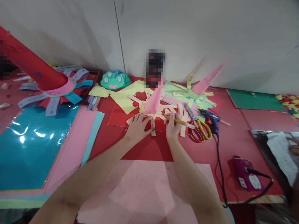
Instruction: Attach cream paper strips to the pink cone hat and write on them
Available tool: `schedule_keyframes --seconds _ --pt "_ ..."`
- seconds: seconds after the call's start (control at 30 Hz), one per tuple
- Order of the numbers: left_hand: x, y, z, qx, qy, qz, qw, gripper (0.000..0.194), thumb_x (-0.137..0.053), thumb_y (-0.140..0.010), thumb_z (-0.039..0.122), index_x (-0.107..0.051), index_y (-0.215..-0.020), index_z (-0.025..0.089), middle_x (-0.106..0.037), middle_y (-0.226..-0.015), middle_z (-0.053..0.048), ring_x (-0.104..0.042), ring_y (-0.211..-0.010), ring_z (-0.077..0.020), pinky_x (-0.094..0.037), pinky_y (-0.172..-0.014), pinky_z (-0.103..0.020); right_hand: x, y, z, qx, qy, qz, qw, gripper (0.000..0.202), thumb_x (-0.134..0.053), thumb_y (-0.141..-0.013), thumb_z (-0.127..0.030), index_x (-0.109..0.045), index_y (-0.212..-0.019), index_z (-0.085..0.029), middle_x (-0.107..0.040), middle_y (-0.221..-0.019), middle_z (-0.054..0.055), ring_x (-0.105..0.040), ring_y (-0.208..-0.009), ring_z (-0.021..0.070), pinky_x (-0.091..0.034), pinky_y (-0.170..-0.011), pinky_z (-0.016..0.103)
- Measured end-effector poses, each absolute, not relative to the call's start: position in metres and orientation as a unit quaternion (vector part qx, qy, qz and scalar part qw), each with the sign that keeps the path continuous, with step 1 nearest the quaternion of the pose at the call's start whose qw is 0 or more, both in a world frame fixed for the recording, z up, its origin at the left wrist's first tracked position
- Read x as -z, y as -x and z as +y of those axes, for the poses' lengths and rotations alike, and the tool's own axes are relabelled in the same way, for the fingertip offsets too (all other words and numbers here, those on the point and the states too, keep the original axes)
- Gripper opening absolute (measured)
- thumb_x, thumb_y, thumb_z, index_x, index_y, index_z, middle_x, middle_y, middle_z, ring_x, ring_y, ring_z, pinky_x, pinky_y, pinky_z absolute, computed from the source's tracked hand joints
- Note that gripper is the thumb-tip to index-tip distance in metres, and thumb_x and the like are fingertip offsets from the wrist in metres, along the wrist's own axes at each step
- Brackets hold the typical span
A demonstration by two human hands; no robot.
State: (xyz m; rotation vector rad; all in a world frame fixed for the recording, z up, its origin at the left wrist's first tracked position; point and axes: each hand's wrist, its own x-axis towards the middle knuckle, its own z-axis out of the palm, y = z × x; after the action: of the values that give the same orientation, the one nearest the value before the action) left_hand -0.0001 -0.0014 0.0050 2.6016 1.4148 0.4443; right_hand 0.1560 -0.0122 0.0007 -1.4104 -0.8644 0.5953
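Paper in pale pink (140, 189) lies nearest on the red tabletop (224, 174), with both forearms reaching over it. To the right sits a purple socket box (245, 177) with a dark plug in it; to the left, a glossy blue sheet (32, 149) overlaps pink ones. Beyond these the right hand (173, 127) grasps a yellow pencil (176, 120), its point turned toward a pink paper cone (154, 101) standing on a cream base (143, 109). The left hand (138, 129) lies with its fingers spread, not clenched, at the near left of that base, its thumb beside a lettered strip (153, 126). Red paper lies underneath. Just right of the pencil are more cream strips (182, 130) and scissors (191, 111) with yellow and red loops, then a blue glue gun (212, 120), its cord trailing nearer. Farther back, a large red cone (38, 67) ringed with lavender and blue strips leans at left, frog-face cutouts (115, 80) lie by the wall (198, 37), and another pink cone (207, 81) tilts at right over yellow strips, left of a green sheet (254, 100).
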Motion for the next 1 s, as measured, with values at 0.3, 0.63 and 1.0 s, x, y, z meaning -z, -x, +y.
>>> schedule_keyframes --seconds 0.3,0.63,1.0 --pt "-0.0029 -0.0003 -0.0012 -0.154 -0.863 0.475 0.078 0.043 -0.056 -0.083 0.043 -0.053 -0.121 0.023 -0.049 -0.129 -0.009 -0.042 -0.121 -0.0283 -0.035 -0.098 -0.043 -0.0013 -0.1527 -0.0162 -0.260 0.634 -0.462 0.564 0.042 -0.053 -0.081 -0.050 -0.036 -0.054 -0.022 -0.039 -0.044 -0.007 -0.037 -0.043 0.0072 -0.032 -0.044 0.022" --pt "-0.0057 0.0000 -0.0019 -0.152 -0.866 0.471 0.072 0.046 -0.060 -0.080 0.042 -0.053 -0.121 0.022 -0.050 -0.128 -0.010 -0.044 -0.119 -0.0296 -0.037 -0.095 -0.044 0.0003 -0.1527 -0.0122 -0.296 0.614 -0.538 0.496 0.039 -0.052 -0.079 -0.036 -0.030 -0.050 -0.021 -0.029 -0.044 -0.009 -0.030 -0.044 0.0065 -0.028 -0.045 0.021" --pt "-0.0060 0.0001 -0.0016 -0.148 -0.866 0.472 0.079 0.045 -0.060 -0.080 0.041 -0.053 -0.121 0.025 -0.050 -0.128 -0.009 -0.043 -0.119 -0.0301 -0.037 -0.095 -0.045 -0.0006 -0.1514 -0.0120 -0.277 0.611 -0.554 0.493 0.038 -0.051 -0.077 -0.032 -0.026 -0.050 -0.021 -0.027 -0.045 -0.008 -0.029 -0.045 0.0069 -0.028 -0.045 0.022"
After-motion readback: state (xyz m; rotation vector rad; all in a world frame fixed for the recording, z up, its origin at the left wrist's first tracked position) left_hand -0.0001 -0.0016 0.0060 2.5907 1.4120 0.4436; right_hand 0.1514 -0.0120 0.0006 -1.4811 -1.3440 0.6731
